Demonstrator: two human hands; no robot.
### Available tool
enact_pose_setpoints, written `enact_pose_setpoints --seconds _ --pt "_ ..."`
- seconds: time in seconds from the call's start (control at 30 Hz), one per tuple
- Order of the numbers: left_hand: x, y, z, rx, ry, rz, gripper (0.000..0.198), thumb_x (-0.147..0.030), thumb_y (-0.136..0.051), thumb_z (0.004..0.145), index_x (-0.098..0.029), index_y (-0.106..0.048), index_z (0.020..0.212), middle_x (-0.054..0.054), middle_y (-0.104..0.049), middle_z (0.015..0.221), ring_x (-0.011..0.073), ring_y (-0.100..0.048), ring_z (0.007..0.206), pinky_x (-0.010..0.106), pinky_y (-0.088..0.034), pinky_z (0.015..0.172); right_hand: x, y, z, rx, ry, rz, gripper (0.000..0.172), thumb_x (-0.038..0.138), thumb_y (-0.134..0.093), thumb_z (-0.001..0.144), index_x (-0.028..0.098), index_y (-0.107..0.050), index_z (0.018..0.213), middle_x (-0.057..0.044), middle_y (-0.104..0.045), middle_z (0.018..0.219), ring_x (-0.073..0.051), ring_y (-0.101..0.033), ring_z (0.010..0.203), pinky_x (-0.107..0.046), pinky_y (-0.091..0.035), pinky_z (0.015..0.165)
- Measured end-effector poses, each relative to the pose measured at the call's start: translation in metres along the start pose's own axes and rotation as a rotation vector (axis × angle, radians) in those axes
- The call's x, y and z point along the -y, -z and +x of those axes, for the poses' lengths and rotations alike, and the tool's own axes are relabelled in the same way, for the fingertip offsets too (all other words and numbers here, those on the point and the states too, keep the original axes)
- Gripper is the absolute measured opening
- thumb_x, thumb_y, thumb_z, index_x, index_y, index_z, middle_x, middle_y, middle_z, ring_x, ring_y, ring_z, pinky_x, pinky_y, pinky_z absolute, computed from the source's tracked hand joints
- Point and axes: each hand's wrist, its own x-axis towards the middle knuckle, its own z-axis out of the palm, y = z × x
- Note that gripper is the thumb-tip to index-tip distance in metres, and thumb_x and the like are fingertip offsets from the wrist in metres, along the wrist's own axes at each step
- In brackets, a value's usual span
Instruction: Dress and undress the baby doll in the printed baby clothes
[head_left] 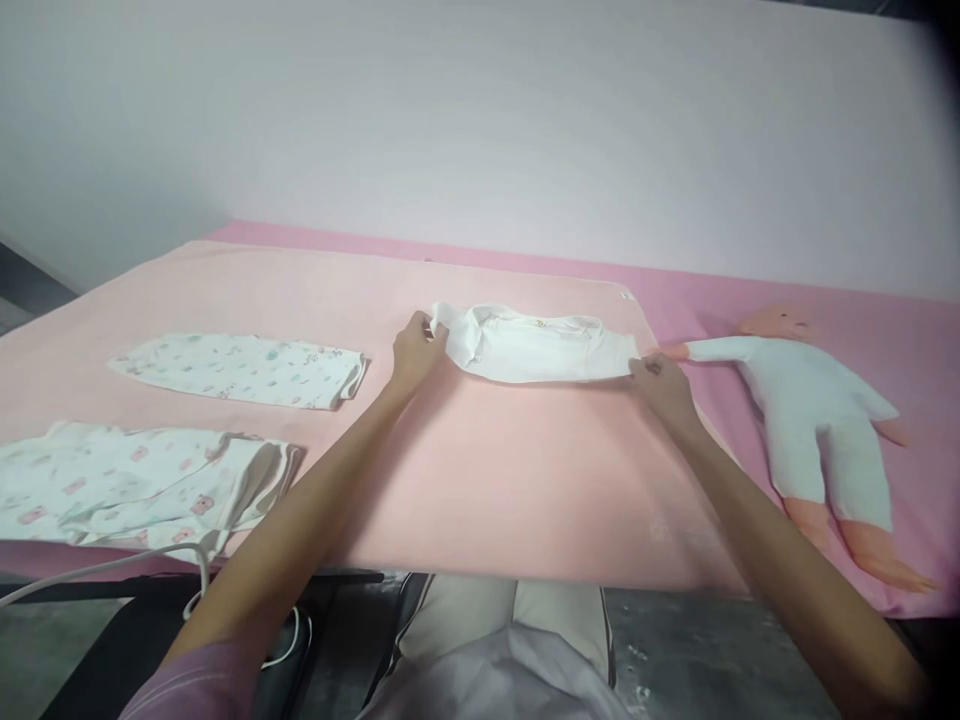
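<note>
A small white baby shirt (547,350) is stretched sideways over the middle of the peach cloth (495,470). My left hand (420,350) pinches its left end, which looks like a sleeve. At the other end, my right hand (664,380) has the right edge between thumb and fingers. The shirt's neckline faces up, and its lower part is folded or hidden. Just right of my right hand lies a baby doll (817,400) in a white suit, its arm reaching close to my fingers.
Folded printed baby clothes (247,370) lie on the left, with a second printed pile (135,485) nearer the front edge. Pink cloth (720,300) covers the table beneath. A white cable (112,568) runs along the front left. Behind stands a pale wall (480,130).
</note>
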Motion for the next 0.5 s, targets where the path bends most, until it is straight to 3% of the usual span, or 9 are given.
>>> enact_pose_setpoints --seconds 0.07,0.1,0.13,0.2,0.27,0.33,0.4,0.5 --pt "-0.022 -0.007 -0.009 0.019 -0.181 -0.075 0.015 -0.039 -0.052 0.101 -0.024 -0.051 0.100 0.005 -0.072 0.100 0.0237 -0.070 0.091 0.034 -0.050 0.079 0.023 -0.006 -0.009 -0.125 0.168 0.137 0.020 0.044 -0.059 0.097 0.024 -0.060 0.102 -0.009 -0.075 0.109 -0.028 -0.071 0.102 -0.038 -0.051 0.087" --pt "-0.033 -0.012 -0.014 0.100 -0.291 -0.087 0.016 -0.041 -0.053 0.101 -0.024 -0.052 0.104 0.005 -0.072 0.102 0.0238 -0.070 0.091 0.035 -0.051 0.081 0.035 -0.012 -0.013 -0.129 0.276 0.175 0.021 0.043 -0.058 0.098 0.024 -0.059 0.106 -0.009 -0.074 0.111 -0.028 -0.071 0.102 -0.038 -0.052 0.086" --pt "-0.042 -0.015 -0.019 0.224 -0.405 -0.075 0.019 -0.043 -0.055 0.101 -0.024 -0.054 0.107 0.006 -0.072 0.104 0.0246 -0.070 0.093 0.036 -0.053 0.084 0.047 -0.017 -0.018 -0.071 0.397 0.174 0.022 0.043 -0.060 0.098 0.024 -0.058 0.110 -0.009 -0.073 0.113 -0.028 -0.071 0.103 -0.039 -0.052 0.086" --pt "-0.053 -0.018 -0.025 0.495 -0.607 0.006 0.028 -0.049 -0.063 0.098 -0.024 -0.060 0.111 0.009 -0.073 0.116 0.0289 -0.069 0.106 0.041 -0.053 0.095 0.062 -0.026 -0.024 0.170 0.636 0.088 0.024 0.043 -0.063 0.098 0.025 -0.060 0.112 -0.010 -0.073 0.116 -0.030 -0.070 0.105 -0.043 -0.053 0.091" --pt "-0.048 -0.015 -0.023 0.649 -0.707 0.079 0.036 -0.055 -0.067 0.098 -0.024 -0.065 0.115 0.011 -0.072 0.132 0.0336 -0.066 0.122 0.046 -0.051 0.105 0.061 -0.027 -0.024 0.412 0.798 -0.002 0.025 0.047 -0.065 0.100 0.026 -0.064 0.114 -0.010 -0.073 0.123 -0.033 -0.067 0.115 -0.048 -0.051 0.101" --pt "-0.030 -0.008 -0.010 0.616 -0.693 0.094 0.040 -0.058 -0.063 0.101 -0.024 -0.068 0.121 0.012 -0.069 0.141 0.0348 -0.062 0.131 0.047 -0.048 0.112 0.046 -0.022 -0.016 0.472 0.859 -0.014 0.027 0.050 -0.060 0.106 0.028 -0.066 0.120 -0.009 -0.070 0.135 -0.034 -0.063 0.128 -0.051 -0.047 0.112" --pt "-0.006 -0.001 0.010 0.486 -0.601 0.119 0.044 -0.057 -0.055 0.105 -0.022 -0.068 0.127 0.014 -0.067 0.142 0.0355 -0.060 0.134 0.049 -0.047 0.114 0.022 -0.017 0.001 0.372 0.853 0.015 0.032 0.051 -0.055 0.109 0.028 -0.065 0.129 -0.010 -0.067 0.143 -0.034 -0.059 0.136 -0.053 -0.045 0.118" --pt "0.023 -0.003 0.045 0.326 -0.410 0.226 0.055 -0.058 -0.055 0.101 -0.018 -0.064 0.137 0.018 -0.065 0.143 0.0396 -0.053 0.140 0.052 -0.044 0.115 -0.006 -0.023 0.036 0.160 0.724 0.001 0.044 0.053 -0.057 0.105 0.024 -0.063 0.137 -0.016 -0.065 0.143 -0.038 -0.057 0.136 -0.056 -0.046 0.116"
